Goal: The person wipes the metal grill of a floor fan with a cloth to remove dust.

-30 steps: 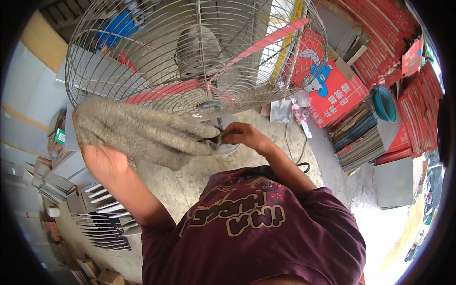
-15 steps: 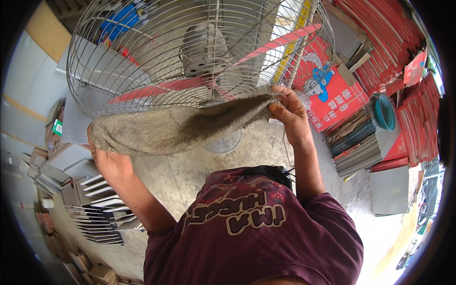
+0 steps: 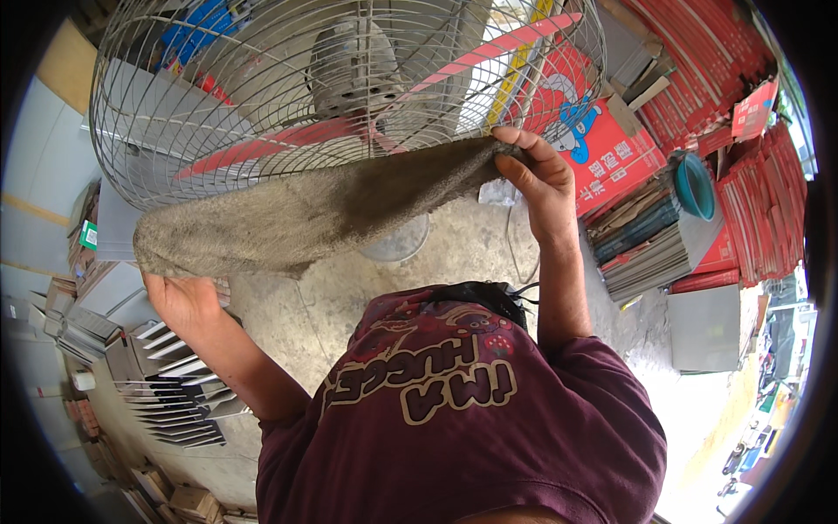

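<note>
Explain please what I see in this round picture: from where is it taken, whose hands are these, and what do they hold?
The picture comes from a wide camera worn on a person's head, looking down, so edges bend. The maroon shirt is the person's own. The left hand and the right hand each grip one end of a dirty grey cloth, stretched in front of a large fan with a wire guard and red blades. Below is a concrete floor, with red boxes and stacked sheets on the right.
</note>
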### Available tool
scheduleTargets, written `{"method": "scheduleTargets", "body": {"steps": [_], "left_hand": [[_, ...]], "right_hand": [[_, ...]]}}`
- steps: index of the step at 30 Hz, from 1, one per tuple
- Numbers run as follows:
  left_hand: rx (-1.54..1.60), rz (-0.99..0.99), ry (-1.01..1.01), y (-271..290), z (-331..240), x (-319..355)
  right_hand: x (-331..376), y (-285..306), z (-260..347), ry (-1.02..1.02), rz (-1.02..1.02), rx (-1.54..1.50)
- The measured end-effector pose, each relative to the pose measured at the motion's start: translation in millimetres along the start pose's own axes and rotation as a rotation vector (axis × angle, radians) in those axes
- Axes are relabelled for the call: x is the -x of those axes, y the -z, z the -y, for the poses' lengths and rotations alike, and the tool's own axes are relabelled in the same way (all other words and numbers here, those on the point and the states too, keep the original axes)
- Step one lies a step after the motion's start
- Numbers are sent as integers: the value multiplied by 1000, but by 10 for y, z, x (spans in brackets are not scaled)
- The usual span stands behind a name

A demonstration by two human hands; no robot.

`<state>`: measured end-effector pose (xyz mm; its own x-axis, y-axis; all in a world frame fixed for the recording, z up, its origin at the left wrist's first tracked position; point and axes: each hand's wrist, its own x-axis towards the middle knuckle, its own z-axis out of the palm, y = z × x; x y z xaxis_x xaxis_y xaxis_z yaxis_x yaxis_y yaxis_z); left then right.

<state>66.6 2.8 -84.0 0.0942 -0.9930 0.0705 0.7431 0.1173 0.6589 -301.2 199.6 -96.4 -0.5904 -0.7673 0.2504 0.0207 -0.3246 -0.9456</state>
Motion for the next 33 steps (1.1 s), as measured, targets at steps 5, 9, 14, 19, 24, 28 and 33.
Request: {"method": "scheduleTargets", "body": {"steps": [5, 9, 14, 19, 24, 28, 33], "left_hand": [[-149, 218, -179, 207, 58, -103], [-269, 159, -270, -47, 95, 54], [-337, 169, -224, -81, 58, 67], [-20, 258, 116, 181, 20, -5], [246, 176, 362, 149, 117, 21], [266, 158, 422, -105, 91, 143], [143, 222, 227, -194, 83, 196]], "right_hand": [[14, 27, 134, 239, -31, 388], [-25, 1, 307, 471, -101, 743], [-77, 40, 367, 552, -215, 808], [-131, 145, 409, 578, -216, 731], [-120, 123, 445, 401, -183, 448], [-107, 101, 467, 302, -161, 262], [-180, 129, 548, 304, -143, 178]]}}
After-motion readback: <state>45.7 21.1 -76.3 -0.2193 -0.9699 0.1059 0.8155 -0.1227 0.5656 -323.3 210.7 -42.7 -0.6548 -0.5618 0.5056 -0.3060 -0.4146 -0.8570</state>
